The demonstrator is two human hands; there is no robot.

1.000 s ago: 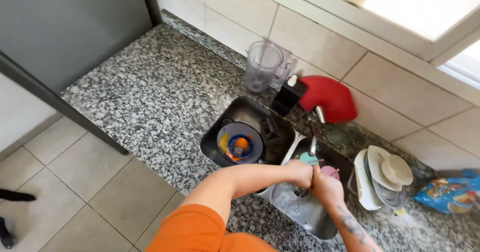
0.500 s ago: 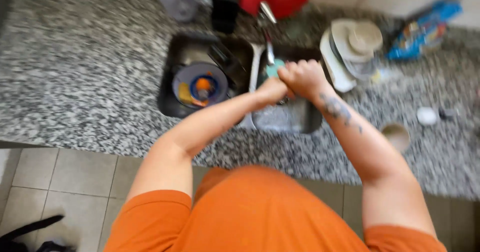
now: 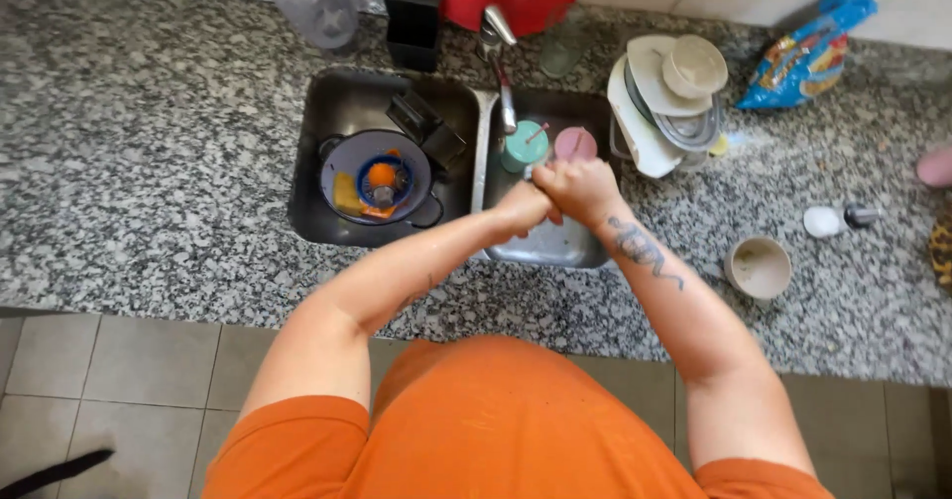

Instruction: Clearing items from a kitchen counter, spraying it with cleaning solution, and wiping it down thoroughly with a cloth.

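Wet left hand [image 3: 518, 207] clasping right hand [image 3: 577, 187], steel sink [image 3: 555, 246]

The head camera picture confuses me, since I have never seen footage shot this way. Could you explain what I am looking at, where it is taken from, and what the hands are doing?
There is no machine here. A person wears a camera on the head, so you look straight down over an orange shirt at their own two arms.

The left hand and right hand are pressed together over the right basin of a steel double sink, under the tap. Whether they hold something small between them I cannot tell.

Beside the hands stand a teal cup and a pink cup. The left basin holds a dark round container with orange and yellow pieces inside.

On the speckled granite counter lie stacked plates and bowls, a beige bowl, a colourful snack bag and a clear jug.
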